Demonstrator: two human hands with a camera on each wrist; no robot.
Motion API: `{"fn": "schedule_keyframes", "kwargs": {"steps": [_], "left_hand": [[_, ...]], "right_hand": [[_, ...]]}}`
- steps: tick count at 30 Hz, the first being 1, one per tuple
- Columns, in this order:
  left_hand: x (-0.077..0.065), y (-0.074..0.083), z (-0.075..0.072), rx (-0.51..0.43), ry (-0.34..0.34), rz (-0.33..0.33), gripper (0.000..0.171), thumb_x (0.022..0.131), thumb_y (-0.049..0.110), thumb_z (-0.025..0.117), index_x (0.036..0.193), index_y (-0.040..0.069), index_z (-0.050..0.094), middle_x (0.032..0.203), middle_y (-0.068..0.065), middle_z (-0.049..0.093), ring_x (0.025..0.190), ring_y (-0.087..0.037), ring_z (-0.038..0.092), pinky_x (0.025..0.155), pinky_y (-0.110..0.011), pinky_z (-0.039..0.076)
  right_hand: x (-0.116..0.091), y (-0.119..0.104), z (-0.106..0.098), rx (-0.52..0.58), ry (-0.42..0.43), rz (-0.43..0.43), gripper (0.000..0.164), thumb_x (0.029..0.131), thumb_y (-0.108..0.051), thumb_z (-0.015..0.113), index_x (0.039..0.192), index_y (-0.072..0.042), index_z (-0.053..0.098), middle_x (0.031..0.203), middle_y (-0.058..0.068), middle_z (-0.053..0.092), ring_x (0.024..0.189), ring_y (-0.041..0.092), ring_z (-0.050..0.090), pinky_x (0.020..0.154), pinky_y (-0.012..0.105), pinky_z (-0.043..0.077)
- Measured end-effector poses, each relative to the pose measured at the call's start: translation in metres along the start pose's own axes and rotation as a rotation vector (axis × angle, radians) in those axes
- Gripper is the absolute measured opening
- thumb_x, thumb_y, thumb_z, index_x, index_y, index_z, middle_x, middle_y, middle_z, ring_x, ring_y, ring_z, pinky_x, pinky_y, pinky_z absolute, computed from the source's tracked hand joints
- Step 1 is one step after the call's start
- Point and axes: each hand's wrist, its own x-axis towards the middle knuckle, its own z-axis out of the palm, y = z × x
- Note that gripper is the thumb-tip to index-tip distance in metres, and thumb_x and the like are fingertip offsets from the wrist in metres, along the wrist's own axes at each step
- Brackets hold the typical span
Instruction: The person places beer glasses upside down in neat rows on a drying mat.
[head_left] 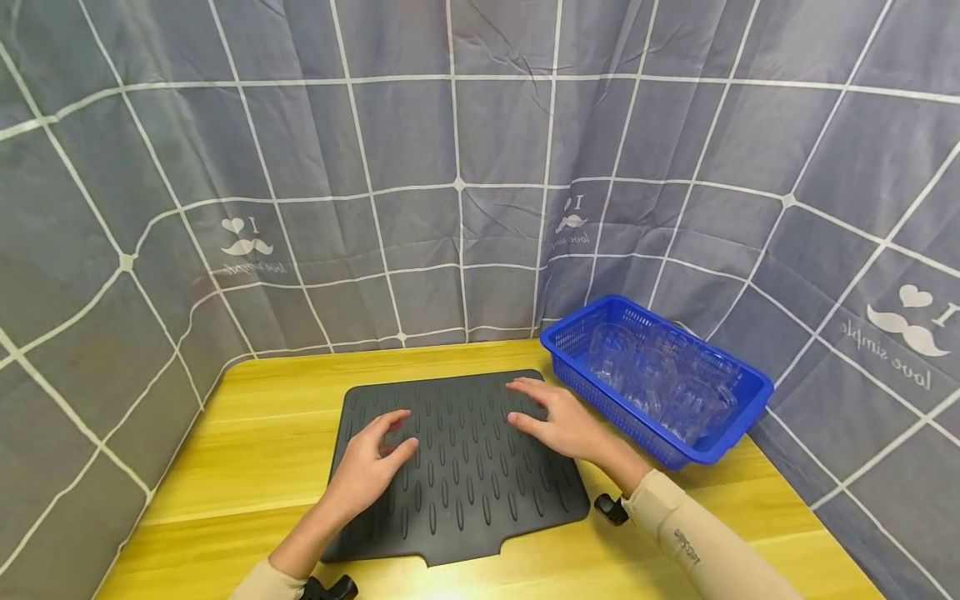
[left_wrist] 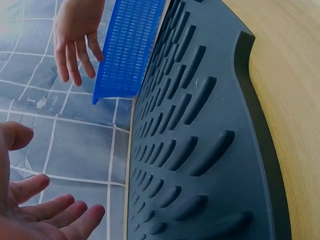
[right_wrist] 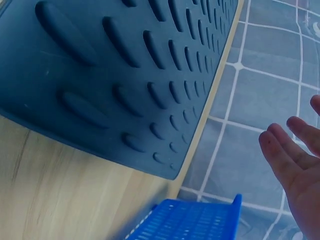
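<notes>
A dark grey ridged drying mat (head_left: 457, 467) lies flat on the wooden table, a tab at its near edge. Over its left part hovers my left hand (head_left: 367, 462), fingers loosely bent and holding nothing. My right hand (head_left: 558, 421) is above the mat's right side, fingers extended toward the left, also holding nothing. In the left wrist view, both the left hand (left_wrist: 50, 205) and the right hand (left_wrist: 79, 37) are raised off the mat (left_wrist: 200, 125). The right wrist view shows the right hand (right_wrist: 295, 165) with its fingers spread apart.
A blue plastic basket (head_left: 600, 392) holding several clear glass cups (head_left: 656, 367) stands at the table's back right, beside the mat. A grey gridded curtain (head_left: 405, 167) hangs behind and along both sides of the yellow wooden table (head_left: 240, 442).
</notes>
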Motion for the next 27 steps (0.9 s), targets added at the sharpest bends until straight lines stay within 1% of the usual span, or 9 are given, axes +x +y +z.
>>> {"fn": "schedule_keyframes", "kwargs": {"steps": [2, 4, 6, 11, 17, 20, 22, 27], "left_hand": [[0.0, 0.0, 0.001, -0.012, 0.007, -0.005, 0.051, 0.098, 0.037, 0.066, 0.143, 0.016, 0.054, 0.141, -0.01, 0.057, 0.129, -0.032, 0.056, 0.098, -0.046, 0.054], [-0.001, 0.0, 0.002, -0.024, 0.011, -0.005, 0.051, 0.098, 0.037, 0.066, 0.143, 0.016, 0.054, 0.14, -0.01, 0.058, 0.129, -0.033, 0.057, 0.098, -0.045, 0.054], [-0.001, 0.0, 0.003, -0.033, 0.009, -0.008, 0.05, 0.098, 0.036, 0.067, 0.142, 0.017, 0.054, 0.14, -0.009, 0.058, 0.129, -0.033, 0.057, 0.098, -0.044, 0.055], [-0.002, 0.001, 0.006, -0.049, -0.011, -0.023, 0.05, 0.098, 0.035, 0.067, 0.143, 0.017, 0.054, 0.141, -0.008, 0.056, 0.129, -0.033, 0.056, 0.098, -0.042, 0.055], [0.0, 0.004, 0.007, -0.047, -0.009, -0.024, 0.049, 0.098, 0.032, 0.067, 0.143, 0.017, 0.054, 0.141, -0.007, 0.056, 0.131, -0.031, 0.054, 0.1, -0.044, 0.053], [0.001, 0.005, 0.007, -0.044, -0.009, -0.022, 0.049, 0.098, 0.033, 0.067, 0.143, 0.017, 0.054, 0.141, -0.006, 0.056, 0.131, -0.031, 0.055, 0.099, -0.043, 0.054], [0.0, 0.005, 0.008, -0.05, -0.011, -0.024, 0.049, 0.098, 0.031, 0.067, 0.143, 0.017, 0.054, 0.142, -0.007, 0.056, 0.131, -0.032, 0.055, 0.099, -0.043, 0.054], [-0.002, 0.006, 0.01, -0.051, -0.012, -0.027, 0.048, 0.098, 0.029, 0.068, 0.142, 0.016, 0.054, 0.142, -0.009, 0.055, 0.131, -0.029, 0.055, 0.099, -0.043, 0.054]], "right_hand": [[0.0, 0.002, -0.001, 0.035, 0.009, 0.003, 0.053, 0.099, -0.043, 0.062, 0.146, -0.02, 0.055, 0.151, 0.009, 0.051, 0.134, 0.03, 0.055, 0.1, 0.051, 0.052], [0.0, 0.003, -0.002, 0.063, 0.017, 0.004, 0.052, 0.1, -0.042, 0.062, 0.146, -0.02, 0.055, 0.15, 0.009, 0.052, 0.129, 0.03, 0.058, 0.098, 0.05, 0.053], [0.0, 0.004, -0.004, 0.085, 0.025, 0.008, 0.051, 0.1, -0.041, 0.062, 0.145, -0.02, 0.055, 0.15, 0.009, 0.052, 0.128, 0.031, 0.058, 0.099, 0.051, 0.052], [0.001, 0.006, -0.01, 0.127, 0.041, 0.024, 0.048, 0.1, -0.036, 0.063, 0.144, -0.018, 0.057, 0.15, 0.011, 0.051, 0.131, 0.033, 0.055, 0.1, 0.053, 0.051], [0.008, 0.008, -0.027, 0.17, 0.07, 0.047, 0.047, 0.101, -0.034, 0.063, 0.144, -0.017, 0.056, 0.147, 0.007, 0.054, 0.128, 0.031, 0.056, 0.102, 0.053, 0.049], [0.012, 0.008, -0.037, 0.163, 0.09, 0.051, 0.047, 0.1, -0.032, 0.064, 0.143, -0.016, 0.056, 0.144, 0.008, 0.056, 0.122, 0.03, 0.058, 0.1, 0.054, 0.05], [0.014, 0.008, -0.044, 0.137, 0.111, 0.049, 0.047, 0.099, -0.03, 0.065, 0.143, -0.015, 0.057, 0.14, 0.009, 0.059, 0.118, 0.029, 0.059, 0.098, 0.052, 0.051], [0.021, 0.013, -0.062, 0.107, 0.167, 0.063, 0.045, 0.098, -0.022, 0.067, 0.141, -0.013, 0.058, 0.137, 0.01, 0.061, 0.118, 0.029, 0.061, 0.095, 0.048, 0.054]]}}
